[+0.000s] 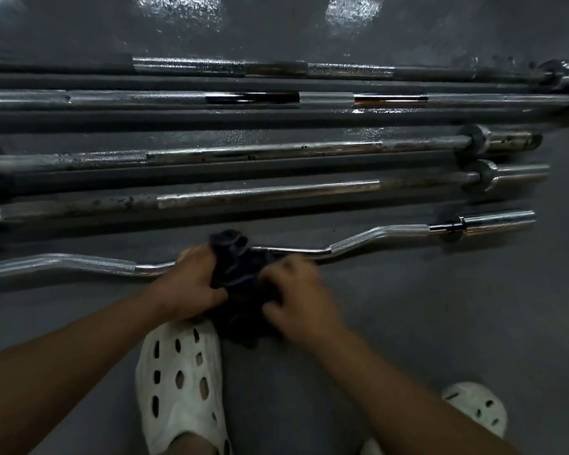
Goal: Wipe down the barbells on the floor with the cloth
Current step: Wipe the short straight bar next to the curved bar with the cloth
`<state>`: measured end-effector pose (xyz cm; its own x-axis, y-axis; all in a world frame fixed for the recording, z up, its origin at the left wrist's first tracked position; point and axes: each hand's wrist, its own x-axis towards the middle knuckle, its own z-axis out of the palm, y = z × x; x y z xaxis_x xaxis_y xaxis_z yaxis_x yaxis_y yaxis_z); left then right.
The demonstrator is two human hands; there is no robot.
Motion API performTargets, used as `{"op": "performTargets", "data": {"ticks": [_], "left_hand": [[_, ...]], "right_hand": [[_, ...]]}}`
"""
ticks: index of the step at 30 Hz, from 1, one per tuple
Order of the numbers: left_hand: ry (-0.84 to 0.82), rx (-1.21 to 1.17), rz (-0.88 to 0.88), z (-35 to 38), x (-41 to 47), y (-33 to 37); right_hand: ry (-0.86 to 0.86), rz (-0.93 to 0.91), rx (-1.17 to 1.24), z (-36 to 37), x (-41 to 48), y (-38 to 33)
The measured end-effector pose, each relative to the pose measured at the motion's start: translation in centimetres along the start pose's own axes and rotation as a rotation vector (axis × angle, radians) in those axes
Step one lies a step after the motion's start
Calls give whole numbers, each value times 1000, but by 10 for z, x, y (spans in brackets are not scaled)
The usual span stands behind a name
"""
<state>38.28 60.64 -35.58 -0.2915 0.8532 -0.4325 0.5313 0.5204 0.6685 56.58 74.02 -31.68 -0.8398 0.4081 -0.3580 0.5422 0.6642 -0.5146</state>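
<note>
Several barbells lie side by side on the dark grey floor. Nearest to me is a chrome curl bar [375,236] with a zigzag shaft. Behind it lie straight bars, one rust-spotted [260,193], another further back [243,152]. A dark bunched cloth [235,274] sits over the middle of the curl bar. My left hand [186,284] grips the cloth's left side. My right hand [301,297], blurred, holds its right side. The bar's middle section is hidden under the cloth and hands.
My feet in white perforated clogs stand close by, the left one [181,385] directly under my hands, the right [477,405] at the lower right. Two more long bars [145,98] lie at the back. Shiny patches show on the floor [440,323] beyond them.
</note>
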Motion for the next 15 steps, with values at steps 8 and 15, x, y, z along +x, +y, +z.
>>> {"op": "performTargets", "data": {"ticks": [8, 15], "left_hand": [[-38, 49, -22, 6, 2, -4], [-52, 45, -12, 6, 0, -6]], "right_hand": [[369, 504, -203, 6, 5, 29], [209, 413, -334, -83, 19, 91]]}}
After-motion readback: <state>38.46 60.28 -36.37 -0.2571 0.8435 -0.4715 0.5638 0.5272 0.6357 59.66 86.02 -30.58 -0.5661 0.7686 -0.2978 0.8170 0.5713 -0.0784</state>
